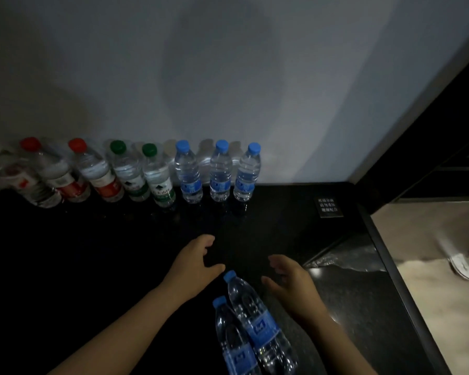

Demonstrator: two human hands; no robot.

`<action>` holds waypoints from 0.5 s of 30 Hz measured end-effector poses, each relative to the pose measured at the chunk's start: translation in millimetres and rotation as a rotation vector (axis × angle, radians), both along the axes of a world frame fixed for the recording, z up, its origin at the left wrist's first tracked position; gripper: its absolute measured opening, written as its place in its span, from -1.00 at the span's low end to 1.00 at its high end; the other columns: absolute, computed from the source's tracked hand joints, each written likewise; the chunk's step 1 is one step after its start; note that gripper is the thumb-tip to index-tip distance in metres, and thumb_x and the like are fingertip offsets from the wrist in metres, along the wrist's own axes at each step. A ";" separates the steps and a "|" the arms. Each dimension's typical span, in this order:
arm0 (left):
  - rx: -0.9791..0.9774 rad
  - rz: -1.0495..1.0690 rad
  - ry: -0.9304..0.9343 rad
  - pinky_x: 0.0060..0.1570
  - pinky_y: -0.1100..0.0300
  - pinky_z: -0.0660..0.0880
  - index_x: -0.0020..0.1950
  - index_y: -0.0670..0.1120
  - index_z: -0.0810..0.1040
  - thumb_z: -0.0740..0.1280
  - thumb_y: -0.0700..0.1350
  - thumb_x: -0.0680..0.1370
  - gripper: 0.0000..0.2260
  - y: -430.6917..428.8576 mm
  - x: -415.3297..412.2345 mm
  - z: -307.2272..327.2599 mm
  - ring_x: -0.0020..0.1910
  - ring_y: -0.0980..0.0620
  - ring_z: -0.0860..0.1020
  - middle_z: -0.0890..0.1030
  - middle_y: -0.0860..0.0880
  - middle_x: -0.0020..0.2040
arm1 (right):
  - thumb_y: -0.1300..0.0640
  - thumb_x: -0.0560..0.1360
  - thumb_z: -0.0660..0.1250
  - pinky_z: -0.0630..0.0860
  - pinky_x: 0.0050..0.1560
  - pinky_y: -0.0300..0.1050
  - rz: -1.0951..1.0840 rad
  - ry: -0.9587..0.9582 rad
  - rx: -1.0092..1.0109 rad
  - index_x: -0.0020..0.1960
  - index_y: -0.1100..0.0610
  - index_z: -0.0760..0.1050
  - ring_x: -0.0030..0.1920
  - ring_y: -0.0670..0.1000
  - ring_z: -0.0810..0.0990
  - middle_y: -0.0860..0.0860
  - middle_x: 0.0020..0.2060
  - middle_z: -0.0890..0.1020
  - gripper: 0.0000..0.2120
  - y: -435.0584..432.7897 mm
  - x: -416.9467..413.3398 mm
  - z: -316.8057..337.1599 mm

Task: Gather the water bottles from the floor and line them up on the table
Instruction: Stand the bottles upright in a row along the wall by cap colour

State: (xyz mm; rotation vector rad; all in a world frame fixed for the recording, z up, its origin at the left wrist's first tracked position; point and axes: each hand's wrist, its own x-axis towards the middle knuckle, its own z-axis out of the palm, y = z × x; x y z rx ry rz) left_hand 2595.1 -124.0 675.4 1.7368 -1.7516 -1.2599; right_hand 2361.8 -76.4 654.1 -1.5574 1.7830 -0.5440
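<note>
Head view: my left hand [198, 263] and right hand [290, 280] hover apart, fingers loose, holding nothing, above two blue-capped bottles [257, 323] on the black bench [92, 253]; a row of bottles [187, 171] stands along the wall [228, 77].

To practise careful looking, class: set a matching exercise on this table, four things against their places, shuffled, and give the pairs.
Things:
1 red-cap bottles
2 green-cap bottles
3 sign
4 left hand

Places:
A middle of the row
B right of the row
C beside the front bottles
D left part of the row

Pairs: 1-D, 2-A, 3-B, 4-C
</note>
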 end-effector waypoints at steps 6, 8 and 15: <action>0.117 -0.020 -0.035 0.19 0.27 0.38 0.42 0.03 0.29 0.47 -0.02 0.44 -0.39 51.4 4.6 -28.7 0.25 0.15 0.39 0.39 0.05 0.36 | -0.04 0.44 0.41 0.42 0.02 -0.36 -0.033 0.045 0.122 0.30 -0.06 0.42 0.08 -0.22 0.51 -0.14 0.17 0.54 -0.55 52.4 -5.1 -14.6; 0.147 -0.013 -0.050 0.16 0.28 0.39 0.42 0.03 0.30 0.46 -0.02 0.44 -0.40 64.6 6.0 -36.9 0.23 0.15 0.40 0.40 0.05 0.35 | -0.03 0.45 0.40 0.41 -0.01 -0.38 -0.013 0.073 0.153 0.30 -0.06 0.42 0.05 -0.24 0.50 -0.14 0.15 0.55 -0.57 64.4 -6.5 -20.2; 0.273 -0.017 -0.103 0.18 0.23 0.41 0.42 0.00 0.29 0.45 0.04 0.44 -0.40 99.4 1.2 -55.1 0.27 0.09 0.42 0.40 0.02 0.35 | 0.02 0.48 0.37 0.42 -0.12 -0.36 0.023 0.141 0.227 0.17 -0.07 0.46 -0.04 -0.18 0.51 -0.09 0.07 0.56 -0.73 80.7 -6.2 -37.3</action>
